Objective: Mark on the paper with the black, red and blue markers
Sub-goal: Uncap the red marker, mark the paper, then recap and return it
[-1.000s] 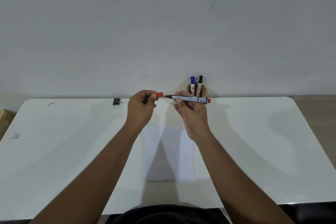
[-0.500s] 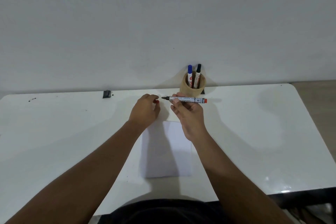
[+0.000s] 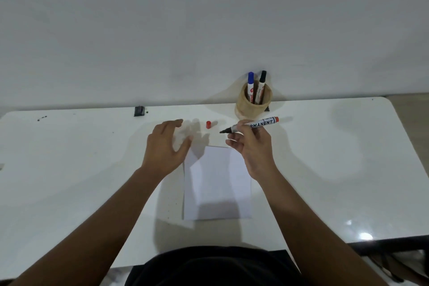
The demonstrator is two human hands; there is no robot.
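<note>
The right hand (image 3: 251,151) pinched an uncapped red marker (image 3: 250,126) between thumb and fingertips, gripping the barrel near its dark tip. The marker lay nearly level above the table, its tip pointing left and its red end cap pointing right. Black capitals on the white barrel read "RMANENT"; the fingers covered whatever came before those letters.

The left hand (image 3: 166,148) held nothing. Its fingers were spread and loosely curved, palm down, hovering just left of the paper's far corner. The red cap (image 3: 208,124) stood alone on the table, between the two hands and beyond the paper, clear of both.

The white paper (image 3: 217,183) lay flat on the white table (image 3: 325,169), directly in front of the person, mostly between the forearms. No marks could be made out on it, and the marker's tip was above the table past its far edge.

Behind the right hand, against the wall, stood a round tan pen holder (image 3: 251,105). It held two markers upright, caps on: a blue marker (image 3: 250,85) on the left and a black marker (image 3: 261,83) on the right, leaning side by side. Their barrels bore printing too small to read.

Farther left along the table's back edge sat a small dark object (image 3: 139,111) of a kind I could not tell.
</note>
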